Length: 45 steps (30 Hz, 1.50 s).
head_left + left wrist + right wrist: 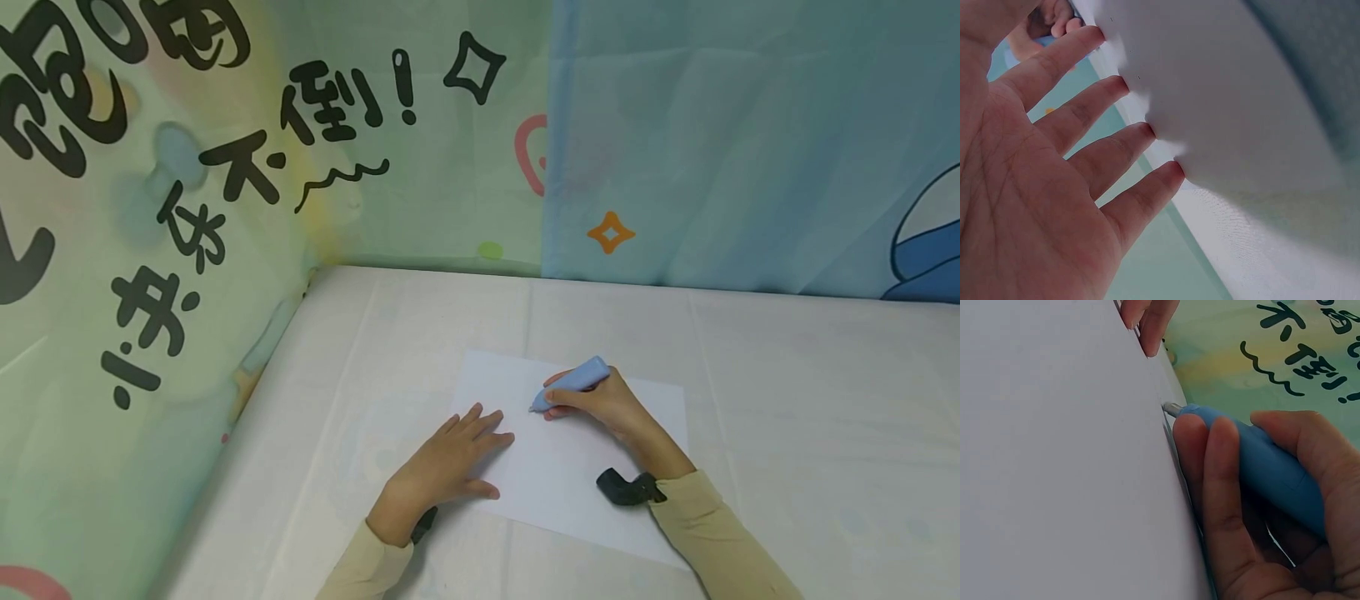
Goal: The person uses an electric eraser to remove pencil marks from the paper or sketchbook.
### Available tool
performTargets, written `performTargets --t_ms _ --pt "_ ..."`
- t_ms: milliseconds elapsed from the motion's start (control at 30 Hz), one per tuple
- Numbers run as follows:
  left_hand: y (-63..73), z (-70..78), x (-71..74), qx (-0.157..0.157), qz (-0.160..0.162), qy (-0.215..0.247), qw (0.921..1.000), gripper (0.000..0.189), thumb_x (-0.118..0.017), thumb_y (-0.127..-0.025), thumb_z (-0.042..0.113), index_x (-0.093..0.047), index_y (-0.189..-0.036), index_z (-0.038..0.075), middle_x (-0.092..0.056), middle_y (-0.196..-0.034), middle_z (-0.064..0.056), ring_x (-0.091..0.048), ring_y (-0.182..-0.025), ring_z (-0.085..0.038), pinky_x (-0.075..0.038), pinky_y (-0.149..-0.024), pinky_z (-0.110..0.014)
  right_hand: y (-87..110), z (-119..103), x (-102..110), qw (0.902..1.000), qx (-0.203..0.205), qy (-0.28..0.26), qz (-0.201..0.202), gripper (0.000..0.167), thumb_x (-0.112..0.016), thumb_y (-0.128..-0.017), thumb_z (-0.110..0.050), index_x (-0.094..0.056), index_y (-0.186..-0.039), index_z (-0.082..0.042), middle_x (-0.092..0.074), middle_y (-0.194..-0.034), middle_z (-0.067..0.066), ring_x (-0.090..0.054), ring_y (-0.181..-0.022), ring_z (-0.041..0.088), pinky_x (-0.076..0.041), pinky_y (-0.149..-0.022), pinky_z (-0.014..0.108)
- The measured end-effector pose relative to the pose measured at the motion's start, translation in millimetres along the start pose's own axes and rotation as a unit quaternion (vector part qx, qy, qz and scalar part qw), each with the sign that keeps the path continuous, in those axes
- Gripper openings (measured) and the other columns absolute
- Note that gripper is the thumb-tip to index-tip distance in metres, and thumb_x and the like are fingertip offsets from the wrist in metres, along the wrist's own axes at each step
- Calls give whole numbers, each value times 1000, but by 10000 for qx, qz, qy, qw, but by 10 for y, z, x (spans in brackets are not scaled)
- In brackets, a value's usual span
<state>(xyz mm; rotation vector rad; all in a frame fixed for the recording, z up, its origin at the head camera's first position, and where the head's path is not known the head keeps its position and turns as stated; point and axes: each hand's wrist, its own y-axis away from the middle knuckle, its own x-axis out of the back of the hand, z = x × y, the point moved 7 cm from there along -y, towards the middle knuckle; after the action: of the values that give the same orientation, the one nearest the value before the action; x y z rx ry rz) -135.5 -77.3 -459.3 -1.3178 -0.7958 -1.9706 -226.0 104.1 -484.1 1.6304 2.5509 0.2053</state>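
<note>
Where your pen (577,379) is: aslant over the part of the paper toward the table's back edge, left of the sheet's middle; whether its metal tip touches the sheet, you cannot tell.
Right hand (611,404): your thumb and fingers are clamped on the pen.
Left hand (442,462): your fingers are straight and spread apart, fingertips touching the paper just inside its left edge.
Paper (555,475): blank-looking in the head view, flat on your table (810,400), well in from the table's back edge; two tiny dark specks (1139,77) show in your left wrist view.
Sleeves (727,533): beige, on both your arms; a black wrist camera (622,487) sits by your right cuff.
Wall cloth (450,200): green with black lettering, along your table's left and back edges, with blue cloth (712,150) beside it.
</note>
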Motion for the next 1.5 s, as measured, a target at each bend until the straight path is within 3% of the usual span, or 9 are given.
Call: performTargets --t_ms 400,1100,1500 --pt "5 3 -4 -26 13 38 10000 69 -74 -81 41 -52 -140 13 -40 -153 -10 -31 -144 -34 -34 -113 -50 14 2 -13 9999 -120 69 -54 39 -71 -86 -1 -57 -113 23 -72 -94 24 -74 -71 21 -57 -81 23" --pt "2 7 -3 -85 35 -28 10000 69 -73 -81 42 -52 -141 13 -40 -153 -11 -31 -143 -35 -35 -112 -51 -1 9 21 9997 58 -207 108 40 -72 -85 1 -56 -114 24 -74 -89 13 -74 -71 20 -58 -78 28" --pt "0 8 -12 -70 10 -33 10000 70 -73 -81 42 -52 -141 13 -39 -153 -11 -30 -144 -35 -34 -112 -51 7 -4 7 9998 138 -165 -31 39 -71 -86 1 -56 -113 25 -73 -92 19 -74 -71 22 -58 -80 26"
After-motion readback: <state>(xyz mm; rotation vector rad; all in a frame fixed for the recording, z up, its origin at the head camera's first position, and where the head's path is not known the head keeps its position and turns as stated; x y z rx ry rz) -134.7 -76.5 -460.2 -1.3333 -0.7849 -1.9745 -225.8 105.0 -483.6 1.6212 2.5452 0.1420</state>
